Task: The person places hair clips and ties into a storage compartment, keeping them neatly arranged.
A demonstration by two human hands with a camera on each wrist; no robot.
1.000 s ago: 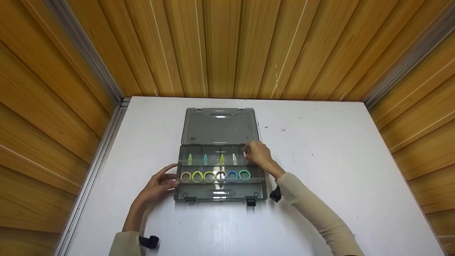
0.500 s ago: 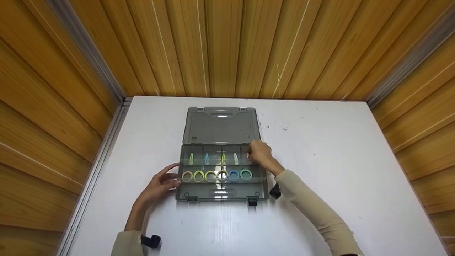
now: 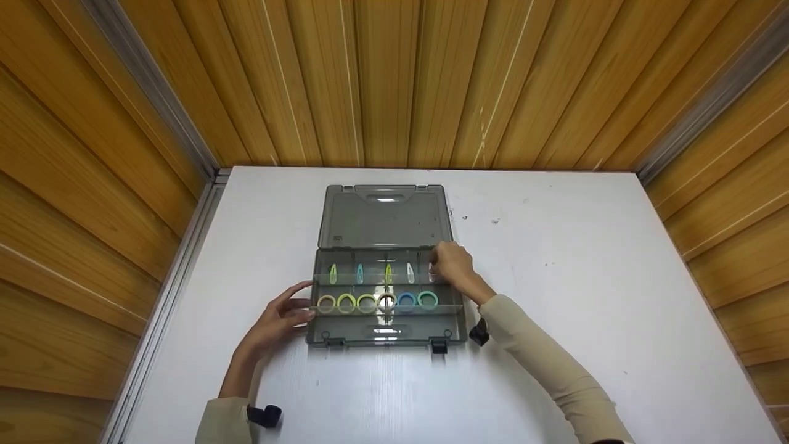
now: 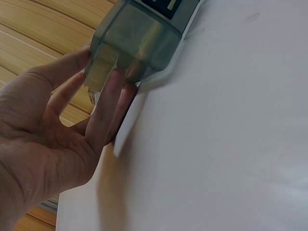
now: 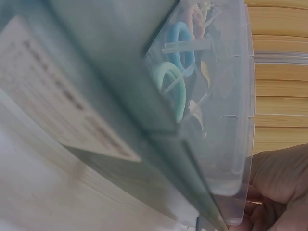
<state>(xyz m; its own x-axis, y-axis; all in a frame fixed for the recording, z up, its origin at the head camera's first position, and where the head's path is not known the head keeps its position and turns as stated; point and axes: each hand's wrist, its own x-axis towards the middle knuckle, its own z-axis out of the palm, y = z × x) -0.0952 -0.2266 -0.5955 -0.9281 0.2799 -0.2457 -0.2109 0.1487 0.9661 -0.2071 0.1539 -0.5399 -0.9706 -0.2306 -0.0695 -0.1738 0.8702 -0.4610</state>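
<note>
A grey see-through compartment box (image 3: 387, 324) lies with its lid folded back. Its upper row holds hair clips: yellow-green (image 3: 333, 274), blue (image 3: 360, 273), yellow (image 3: 388, 273) and white (image 3: 410, 272). Several coloured hair ties, among them a green one (image 3: 428, 300), stand in the middle row. At the upper right corner my right hand (image 3: 453, 263) pinches a pale pink hair clip (image 3: 431, 271); its fingertips are mostly hidden. My left hand (image 3: 277, 319) touches the box's left side with fairly straight fingers, seen against the end wall (image 4: 139, 41) in the left wrist view.
The box's lid (image 3: 385, 216) lies flat toward the back of the white table (image 3: 555, 296). Two black latches, one (image 3: 439, 347) at right, sit on the front edge. Wood-patterned walls (image 3: 382, 86) enclose the table. A printed label (image 5: 62, 96) shows in the right wrist view.
The pink clip was visible by the right fingers, then hidden, and shows again now at the same compartment. My right hand has shifted only slightly; the left hand stays at the box's side.
</note>
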